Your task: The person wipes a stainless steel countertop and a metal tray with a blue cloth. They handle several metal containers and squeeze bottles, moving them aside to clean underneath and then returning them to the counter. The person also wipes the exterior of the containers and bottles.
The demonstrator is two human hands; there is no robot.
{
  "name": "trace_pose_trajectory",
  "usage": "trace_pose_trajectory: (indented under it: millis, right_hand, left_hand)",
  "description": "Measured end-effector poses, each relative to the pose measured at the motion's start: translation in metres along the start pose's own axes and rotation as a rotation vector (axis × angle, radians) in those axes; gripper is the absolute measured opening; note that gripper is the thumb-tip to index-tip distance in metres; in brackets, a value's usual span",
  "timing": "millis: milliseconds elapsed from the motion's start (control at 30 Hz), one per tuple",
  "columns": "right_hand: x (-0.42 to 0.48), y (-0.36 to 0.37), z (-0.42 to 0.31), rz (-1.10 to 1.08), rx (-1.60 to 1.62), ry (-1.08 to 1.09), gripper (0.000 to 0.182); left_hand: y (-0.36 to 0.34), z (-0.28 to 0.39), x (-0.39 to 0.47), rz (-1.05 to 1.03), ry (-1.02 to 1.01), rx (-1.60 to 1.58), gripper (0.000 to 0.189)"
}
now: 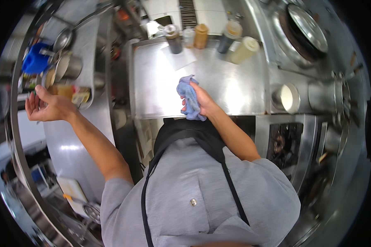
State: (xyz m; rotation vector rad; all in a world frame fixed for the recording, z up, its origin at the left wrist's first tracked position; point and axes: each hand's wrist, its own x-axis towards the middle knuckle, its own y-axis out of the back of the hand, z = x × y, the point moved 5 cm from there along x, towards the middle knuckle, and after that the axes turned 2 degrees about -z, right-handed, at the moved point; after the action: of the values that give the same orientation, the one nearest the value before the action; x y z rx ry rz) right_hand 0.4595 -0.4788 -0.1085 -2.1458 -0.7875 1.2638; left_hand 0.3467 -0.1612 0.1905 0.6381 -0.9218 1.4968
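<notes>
My right hand (204, 100) grips a crumpled blue cloth (189, 95) above the near edge of a stainless steel worktop (154, 92). Off to the left, my left hand (54, 106) is raised palm up over the side counter, its thumb apart and fingers loosely curled. I see nothing held in it. Beside that hand are a container of amber contents (64, 91) and a yellow-and-red packet (81, 96), both partly covered or blurred. Along the worktop's far edge stand several squeeze bottles, among them a dark one (174, 40), an orange-brown one (201, 36) and a pale yellow one (245, 49).
A white sheet (181, 58) lies under the dark bottle. To the right are a pot with white contents (287, 98), a gas burner (285, 143) and a large pan with a metal lid (307, 27). Leftward are metal pots (71, 66), a blue container (36, 58) and a white cutting board (71, 194).
</notes>
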Motion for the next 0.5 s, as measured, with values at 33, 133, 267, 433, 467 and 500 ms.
trace_pose_trajectory:
  millis: [33,133,267,433,467,500]
  right_hand:
    - [-0.008,0.008,-0.002,0.013,0.017,0.016,0.049]
    - [-0.037,0.034,-0.007,0.054,0.078,0.068,0.048]
    - [-0.067,0.075,-0.004,0.164,0.156,0.176,0.051]
    - [-0.104,0.11,0.004,0.178,0.318,0.301,0.049]
    - [-0.111,0.115,0.003,0.191,0.318,0.318,0.049]
    - [-0.116,0.116,0.005,0.2,0.317,0.322,0.049]
  left_hand:
    - [-0.033,0.017,-0.026,-0.195,0.029,-0.115,0.036]
    - [-0.135,0.075,-0.128,-0.841,-0.148,-0.142,0.03]
    - [-0.257,0.096,-0.303,-1.265,0.206,-0.356,0.069]
    - [-0.316,0.087,-0.419,-1.282,0.48,-0.253,0.097]
    - [-0.321,0.088,-0.426,-1.329,0.528,-0.303,0.094]
    - [-0.32,0.082,-0.431,-1.371,0.58,-0.339,0.092]
